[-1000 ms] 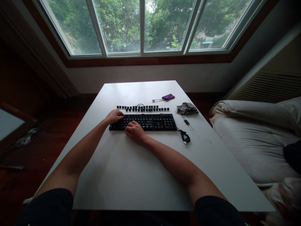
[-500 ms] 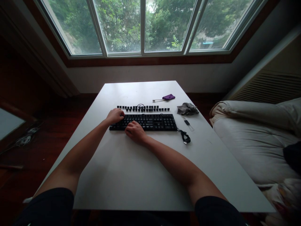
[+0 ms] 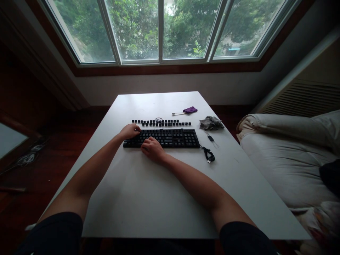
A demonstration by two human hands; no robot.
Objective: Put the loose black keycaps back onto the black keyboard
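A black keyboard [image 3: 175, 138] lies flat on the white table [image 3: 148, 198]. Over its far left corner my left hand [image 3: 130, 131] is closed, fingers and thumb bent together against the corner. My right hand [image 3: 152, 148] rests at the front edge, left of the middle, with curled fingers over the lower keys; whatever those fingertips hold, if anything, is hidden. Behind the keyboard, loose black keycaps [image 3: 167, 124] stand in two rows. The keyboard's bundled cable [image 3: 209, 155] lies off its right end, with the plug toward me.
Right of the keyboard are a wire keycap puller [image 3: 210, 138] with a dark handle and a crumpled grey cloth [image 3: 211, 123]. Farther back lie a purple cloth pouch [image 3: 190, 109] and a thin white-tipped stick [image 3: 177, 113]. A beige sofa [image 3: 278, 163] stands beside the table's right edge.
Both hands keep their places at the keyboard; the whole view shifts very slightly. No object has visibly moved.
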